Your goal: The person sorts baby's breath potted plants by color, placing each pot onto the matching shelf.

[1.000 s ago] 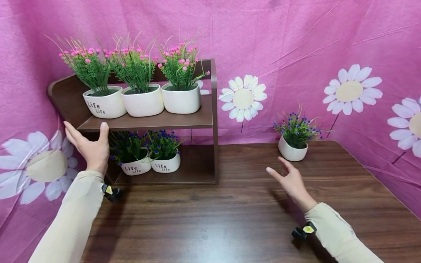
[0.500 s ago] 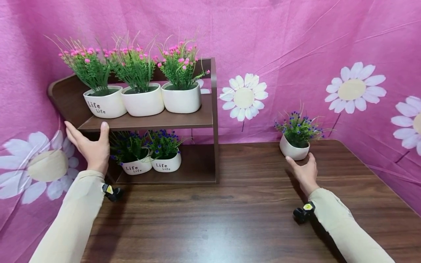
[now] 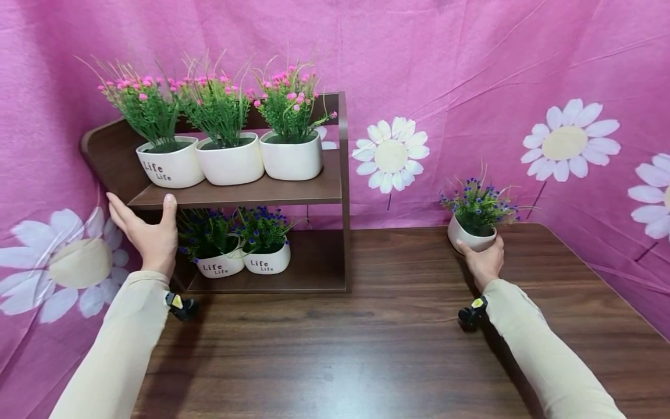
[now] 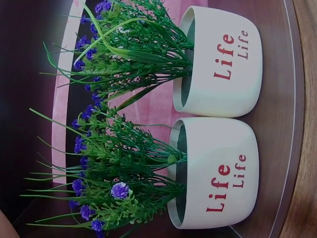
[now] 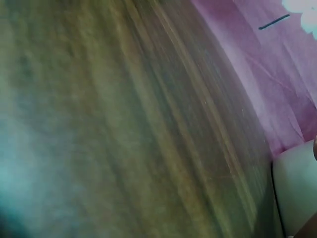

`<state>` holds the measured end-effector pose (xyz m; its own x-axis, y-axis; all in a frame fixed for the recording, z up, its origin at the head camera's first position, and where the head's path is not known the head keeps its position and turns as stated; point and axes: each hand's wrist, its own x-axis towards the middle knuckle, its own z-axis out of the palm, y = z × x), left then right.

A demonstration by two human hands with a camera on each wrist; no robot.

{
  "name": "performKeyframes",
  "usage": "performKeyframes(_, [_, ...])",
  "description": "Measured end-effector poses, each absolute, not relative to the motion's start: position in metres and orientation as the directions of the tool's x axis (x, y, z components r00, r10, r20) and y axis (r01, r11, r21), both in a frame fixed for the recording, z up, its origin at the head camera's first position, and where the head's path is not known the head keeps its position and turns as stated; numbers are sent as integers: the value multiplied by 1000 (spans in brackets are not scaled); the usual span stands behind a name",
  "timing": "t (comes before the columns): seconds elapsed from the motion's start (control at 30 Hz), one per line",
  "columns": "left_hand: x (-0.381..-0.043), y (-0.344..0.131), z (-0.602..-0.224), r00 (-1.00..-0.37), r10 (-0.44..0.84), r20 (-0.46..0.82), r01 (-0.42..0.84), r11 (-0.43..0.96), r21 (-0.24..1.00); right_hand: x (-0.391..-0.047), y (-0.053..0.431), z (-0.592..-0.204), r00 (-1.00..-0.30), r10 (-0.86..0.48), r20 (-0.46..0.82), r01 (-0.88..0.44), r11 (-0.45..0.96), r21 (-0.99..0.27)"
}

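In the head view my right hand [image 3: 484, 262] grips the white pot of a blue-flowered potted plant [image 3: 473, 224], its thumb on the near side and fingers round the right. The right wrist view catches only part of that white pot [image 5: 296, 186] at the right edge. My left hand [image 3: 152, 238] rests at the left front corner of a brown two-tier shelf [image 3: 251, 195], fingers straight along its side and thumb raised at the upper board's front edge. Two white "Life" pots [image 4: 218, 173] with blue flowers stand in the lower tier, filling the left wrist view.
Three pink-flowered white pots [image 3: 230, 163] line the upper tier. The shelf stands at the left of a brown wooden table [image 3: 335, 343]. Behind and at the sides hangs a pink cloth [image 3: 408, 64] printed with big white daisies.
My right hand has moved forward to the plant on the right and closed round its pot. My left hand has stayed at the shelf corner.
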<state>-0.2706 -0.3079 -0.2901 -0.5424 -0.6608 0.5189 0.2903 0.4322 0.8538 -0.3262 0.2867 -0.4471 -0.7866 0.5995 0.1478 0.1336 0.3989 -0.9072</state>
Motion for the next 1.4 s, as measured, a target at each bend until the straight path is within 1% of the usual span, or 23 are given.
performKeyframes(0.4, [-272, -309, -291, -547, -661, 513, 291, 425, 857, -334, 290, -447, -773, 609, 178, 132, 429, -893])
performKeyframes(0.6, [-272, -310, -291, -550, -658, 514, 289, 427, 857, -335, 292, -446, -770, 616, 165, 157, 433, -888])
performKeyframes(1.03, [-269, -308, -290, -561, -661, 499, 289, 409, 866, -330, 292, -446, -768, 625, 141, 152, 391, -908])
performKeyframes(1.2, [-269, -308, -290, -556, -663, 502, 288, 413, 864, -326, 291, -445, -780, 615, 114, 159, 371, -915])
performKeyframes(1.4, [-270, -308, -290, -561, -661, 498, 282, 413, 866, -317, 288, -445, -795, 594, 123, 140, 377, -915])
